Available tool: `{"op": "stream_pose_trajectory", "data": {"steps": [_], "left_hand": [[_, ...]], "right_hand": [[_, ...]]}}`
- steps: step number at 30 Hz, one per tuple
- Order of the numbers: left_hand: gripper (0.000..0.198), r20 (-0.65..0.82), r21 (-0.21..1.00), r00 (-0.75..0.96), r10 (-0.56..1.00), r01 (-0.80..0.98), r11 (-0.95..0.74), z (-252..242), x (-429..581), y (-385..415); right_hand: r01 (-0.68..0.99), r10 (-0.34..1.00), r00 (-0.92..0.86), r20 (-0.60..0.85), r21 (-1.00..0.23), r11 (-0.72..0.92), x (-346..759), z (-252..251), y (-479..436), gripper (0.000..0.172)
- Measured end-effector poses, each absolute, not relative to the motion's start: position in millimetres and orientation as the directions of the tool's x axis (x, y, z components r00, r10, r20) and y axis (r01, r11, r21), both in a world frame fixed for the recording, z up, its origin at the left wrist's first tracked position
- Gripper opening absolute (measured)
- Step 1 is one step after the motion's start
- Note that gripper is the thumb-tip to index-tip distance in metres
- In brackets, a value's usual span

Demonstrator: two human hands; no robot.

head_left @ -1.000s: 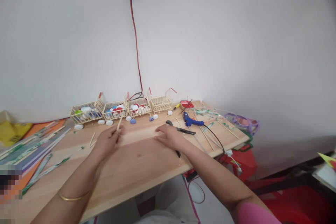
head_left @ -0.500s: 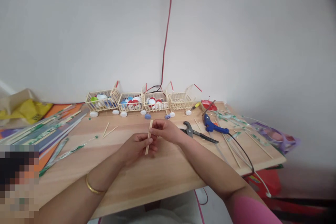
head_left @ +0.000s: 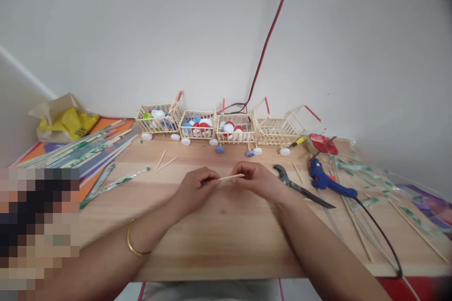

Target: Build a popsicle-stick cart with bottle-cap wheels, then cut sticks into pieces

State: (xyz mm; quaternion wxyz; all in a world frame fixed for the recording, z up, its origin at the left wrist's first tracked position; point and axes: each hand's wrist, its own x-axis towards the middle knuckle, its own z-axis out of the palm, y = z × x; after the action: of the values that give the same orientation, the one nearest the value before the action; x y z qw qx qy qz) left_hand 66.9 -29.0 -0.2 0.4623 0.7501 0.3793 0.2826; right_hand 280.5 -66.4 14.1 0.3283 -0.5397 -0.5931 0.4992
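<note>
Left hand [head_left: 193, 191], right hand [head_left: 259, 181] pinching stick [head_left: 231, 177] ends, pliers [head_left: 300, 188] just beside, table [head_left: 226, 270] edge near

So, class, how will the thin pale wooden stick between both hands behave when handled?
The thin pale wooden stick spans straight between left hand and right hand, so it is probably stiff. So slender, it likely weighs little and might snap if bent.

Stick [head_left: 231, 177] is being held between left hand [head_left: 196, 190] and right hand [head_left: 259, 179] over the table [head_left: 212, 240]. Both are being backed by a row of carts [head_left: 226, 127] along the wall [head_left: 141, 33], and flanked rightward by pliers [head_left: 300, 187], then glue gun [head_left: 326, 181]
</note>
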Motion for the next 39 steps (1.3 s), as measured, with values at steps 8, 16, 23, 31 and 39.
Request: {"op": "stream_pose_trajectory", "data": {"steps": [8, 16, 23, 31, 39], "left_hand": [[0.026, 0.170, 0.801, 0.578, 0.798, 0.391, -0.454, -4.3, 62.0, -19.6], [0.031, 0.181, 0.786, 0.447, 0.876, 0.470, -0.402, -18.9, 56.5, -4.6], [0.022, 0.205, 0.679, 0.391, 0.897, 0.603, -0.418, -13.7, 51.1, -1.3], [0.024, 0.240, 0.530, 0.577, 0.781, 0.596, -0.604, -17.1, 53.1, -2.6], [0.019, 0.321, 0.533, 0.546, 0.774, 0.572, -0.624, -17.5, 52.0, -1.9]], "right_hand": [[0.579, 0.980, -0.187, -0.070, -0.814, 0.052, 285.1, 17.8, -67.5, 0.013], [0.803, 0.981, -0.193, -0.001, -0.574, 0.157, 286.8, 13.1, -63.0, 0.018], [0.876, 0.973, -0.220, -0.068, -0.453, 0.166, 287.4, 16.0, -62.6, 0.020], [0.855, 0.947, -0.316, -0.057, -0.450, 0.259, 282.2, 12.7, -67.0, 0.014], [0.766, 0.926, -0.378, -0.027, -0.570, 0.296, 286.1, 12.4, -65.8, 0.018]]}}
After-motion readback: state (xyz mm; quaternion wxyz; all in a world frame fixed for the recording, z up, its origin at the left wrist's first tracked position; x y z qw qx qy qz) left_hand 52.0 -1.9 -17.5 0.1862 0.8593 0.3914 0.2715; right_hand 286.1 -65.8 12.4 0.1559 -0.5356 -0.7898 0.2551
